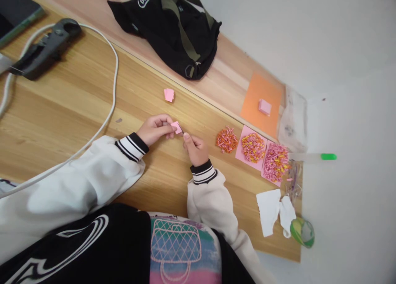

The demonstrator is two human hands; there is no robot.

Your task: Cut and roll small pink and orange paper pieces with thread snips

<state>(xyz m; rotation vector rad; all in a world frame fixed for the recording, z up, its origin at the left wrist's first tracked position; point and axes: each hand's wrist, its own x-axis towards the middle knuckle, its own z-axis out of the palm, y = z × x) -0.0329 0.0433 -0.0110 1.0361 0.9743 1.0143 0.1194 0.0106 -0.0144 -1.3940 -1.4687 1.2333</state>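
Near the middle of the desk [77,98], the left hand [154,129] pinches a small pink paper piece [177,127] between curled fingertips. The right hand [195,149], at its 4 o'clock, is closed around a thin dark tool [182,130] whose tip meets the paper. At 3 o'clock lie three heaps of rolled paper bits [253,148]; a black bag [173,28] sits at 12 o'clock.

Bare wooden desk [77,106] open left of the hands up to looping white cable [115,69]; right side crowded by orange, yellow and pink rolled-paper piles [253,147]; black fabric bag [173,28] blocks far edge.
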